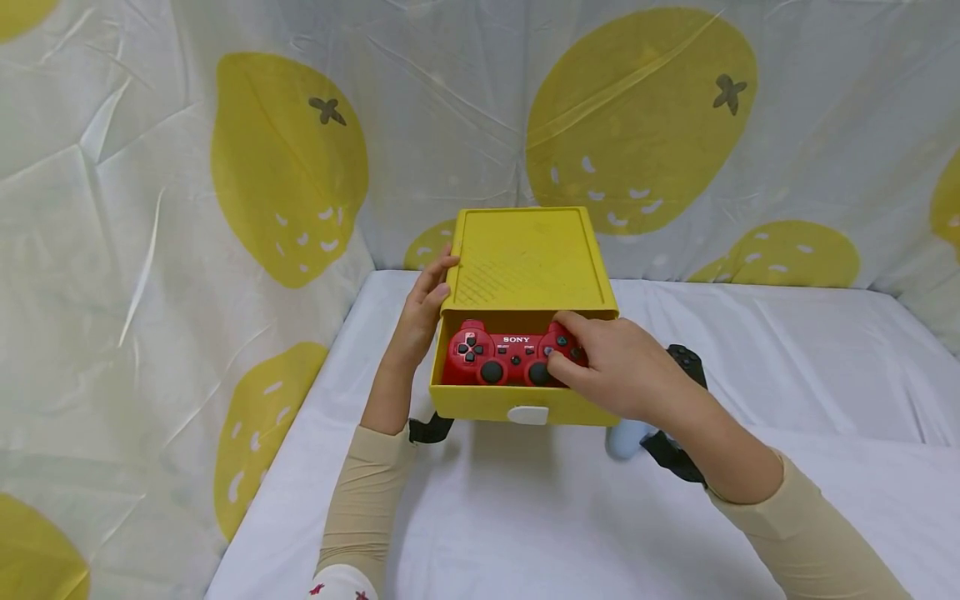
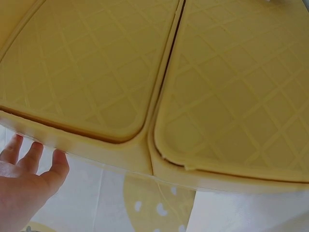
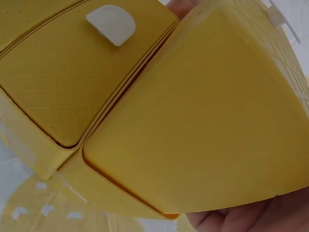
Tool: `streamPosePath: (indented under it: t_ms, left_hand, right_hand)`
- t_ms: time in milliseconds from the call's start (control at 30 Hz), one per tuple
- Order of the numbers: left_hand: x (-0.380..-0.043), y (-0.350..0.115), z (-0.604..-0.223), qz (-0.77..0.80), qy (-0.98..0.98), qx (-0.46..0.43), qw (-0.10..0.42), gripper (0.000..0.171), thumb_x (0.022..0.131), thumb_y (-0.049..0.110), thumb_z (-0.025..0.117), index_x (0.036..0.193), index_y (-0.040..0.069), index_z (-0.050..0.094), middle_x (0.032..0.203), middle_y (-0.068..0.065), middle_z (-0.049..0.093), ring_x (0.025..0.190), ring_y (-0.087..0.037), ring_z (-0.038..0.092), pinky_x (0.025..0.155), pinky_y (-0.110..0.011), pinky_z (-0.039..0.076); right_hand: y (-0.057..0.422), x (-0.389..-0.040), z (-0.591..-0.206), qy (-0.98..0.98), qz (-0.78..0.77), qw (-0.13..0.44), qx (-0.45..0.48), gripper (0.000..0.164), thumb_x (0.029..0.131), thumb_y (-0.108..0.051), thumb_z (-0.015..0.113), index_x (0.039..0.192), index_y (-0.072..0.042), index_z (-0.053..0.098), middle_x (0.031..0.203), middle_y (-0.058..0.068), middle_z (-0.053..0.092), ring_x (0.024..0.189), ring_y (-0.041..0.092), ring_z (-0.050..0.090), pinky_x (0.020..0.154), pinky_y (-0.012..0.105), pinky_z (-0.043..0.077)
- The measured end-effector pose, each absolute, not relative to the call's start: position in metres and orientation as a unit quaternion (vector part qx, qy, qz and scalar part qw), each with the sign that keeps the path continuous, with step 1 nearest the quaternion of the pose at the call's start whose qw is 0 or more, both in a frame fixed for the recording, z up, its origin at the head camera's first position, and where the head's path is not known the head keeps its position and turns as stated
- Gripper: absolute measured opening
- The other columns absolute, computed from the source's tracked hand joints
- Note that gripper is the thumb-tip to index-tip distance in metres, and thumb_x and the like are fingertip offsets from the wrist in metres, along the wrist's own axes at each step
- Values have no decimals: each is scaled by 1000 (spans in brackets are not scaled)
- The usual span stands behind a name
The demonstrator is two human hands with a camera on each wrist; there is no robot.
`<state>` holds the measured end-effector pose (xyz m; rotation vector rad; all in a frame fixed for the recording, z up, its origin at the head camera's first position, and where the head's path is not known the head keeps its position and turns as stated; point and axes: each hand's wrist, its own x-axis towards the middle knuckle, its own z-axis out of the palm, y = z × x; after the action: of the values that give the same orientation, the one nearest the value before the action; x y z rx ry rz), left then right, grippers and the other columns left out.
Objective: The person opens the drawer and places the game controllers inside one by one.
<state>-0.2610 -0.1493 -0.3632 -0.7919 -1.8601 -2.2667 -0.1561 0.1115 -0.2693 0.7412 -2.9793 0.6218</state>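
Observation:
A yellow drawer box [image 1: 528, 258] stands mid-view with its top front drawer [image 1: 480, 402] pulled out. Inside the drawer lies a red game controller [image 1: 516, 346] marked SONY. My right hand [image 1: 622, 367] pinches the controller's right end between thumb and index finger. In the right wrist view the drawer [image 3: 203, 116] hides most of that hand [image 3: 256, 217]. Against the box's left side rests my left hand [image 1: 420, 321], fingers extended. The left wrist view shows this hand [image 2: 34, 179] with its fingertips at the edge of the box [image 2: 111, 154].
A black object with small buttons [image 1: 688, 362] lies right of the box, partly behind my right arm. A light-blue rounded object [image 1: 627, 440] shows beneath my right hand. White cloth [image 1: 525, 517] covers the table; a lemon-patterned curtain [image 1: 450, 125] hangs behind.

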Motion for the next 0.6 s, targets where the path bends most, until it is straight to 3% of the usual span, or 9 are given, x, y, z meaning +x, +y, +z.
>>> streamPosePath:
  t_ms: [200, 467, 600]
  left_hand:
    - [-261, -150, -363, -745, -614, -257, 52, 35, 96, 22, 44, 131, 24, 50, 160, 3, 21, 144, -16, 21, 112, -41, 31]
    - [-262, -150, -363, -747, -607, -264, 57, 36, 97, 20, 43, 133, 15, 48, 161, -2, 18, 146, -16, 17, 116, -40, 21]
    - [-263, -150, -363, -749, -604, -267, 57, 35, 97, 22, 44, 131, 17, 49, 162, -3, 17, 146, -15, 16, 116, -39, 19]
  right_hand:
    - [113, -160, -266, -950, 176, -11, 258, 30, 93, -29, 49, 113, -8, 56, 68, -2, 49, 62, 15, 46, 56, 31, 36]
    - [111, -166, -262, -948, 134, -48, 284, 31, 95, -28, 43, 111, -4, 54, 65, 0, 47, 64, 17, 47, 61, 33, 37]
    - [111, -169, -261, -947, 108, -64, 295, 38, 97, -26, 39, 120, 0, 56, 74, -1, 54, 70, 16, 51, 69, 35, 40]
